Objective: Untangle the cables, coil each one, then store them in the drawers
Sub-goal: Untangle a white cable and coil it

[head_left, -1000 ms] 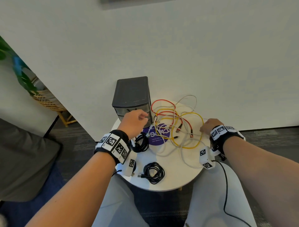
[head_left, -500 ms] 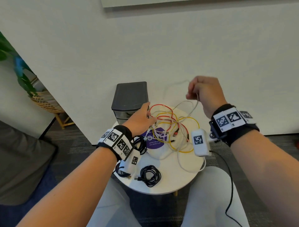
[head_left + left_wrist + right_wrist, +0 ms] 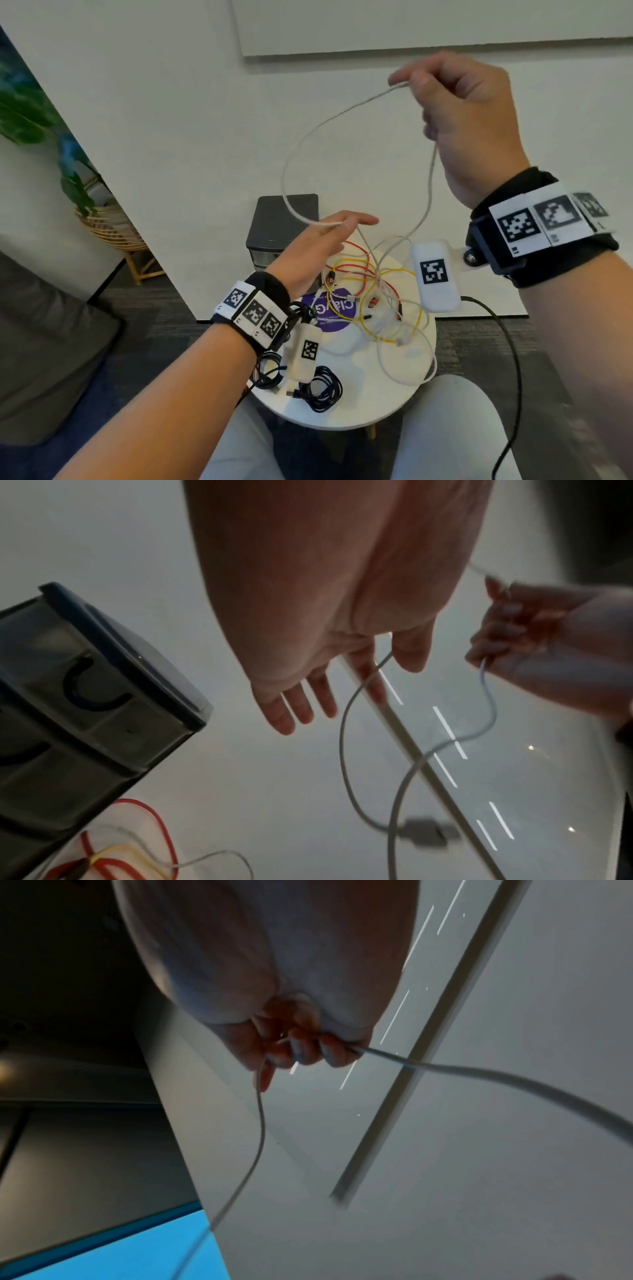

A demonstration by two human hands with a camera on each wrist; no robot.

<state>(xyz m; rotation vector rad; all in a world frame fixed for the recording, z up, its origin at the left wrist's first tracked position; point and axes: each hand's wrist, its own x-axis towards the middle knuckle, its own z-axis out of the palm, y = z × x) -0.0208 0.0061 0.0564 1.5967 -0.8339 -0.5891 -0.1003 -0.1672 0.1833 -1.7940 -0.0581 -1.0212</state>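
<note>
My right hand [image 3: 416, 85] is raised high at the right and grips a white cable [image 3: 291, 164] in its curled fingers [image 3: 301, 1050]. The cable loops down and left to my left hand [image 3: 342, 228]. That hand hovers in front of the dark drawer unit [image 3: 284, 219] with straight fingers [image 3: 294, 710]. The cable [image 3: 342, 737] runs between its thumb and forefinger. Below, the cable drops into a tangle of red, yellow and white cables [image 3: 370, 287] on the round white table [image 3: 376, 407]. Two coiled black cables [image 3: 322, 390] lie at the table's front left.
A purple disc [image 3: 329, 311] lies under the tangle. The drawer unit [image 3: 85, 696] stands against the wall with its drawers closed. A plant in a wicker basket [image 3: 109, 229] and a grey sofa [image 3: 41, 342] are to the left. My knees are under the table's near edge.
My right hand has risen from the table to high at the right, pulling the white cable up. My left hand has left the drawer front and lifted under the cable.
</note>
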